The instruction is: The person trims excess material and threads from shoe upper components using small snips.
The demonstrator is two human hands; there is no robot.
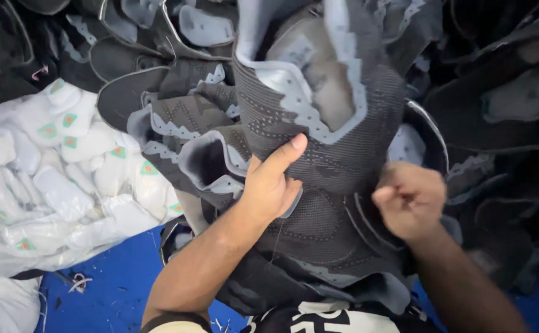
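Head view, looking down: my left hand is clamped on a dark grey knitted shoe upper, thumb stretched up across its front and the fingers wrapped round behind its edge. That upper stands raised in the middle, its pale grey lining open at the top. My right hand is curled into a loose fist against the upper's right edge; it is blurred, so I cannot tell whether it pinches the fabric or only touches it. Behind and to both sides lies a pile of matching dark uppers. On the left, a clear plastic bag of white pieces rests on the blue floor.
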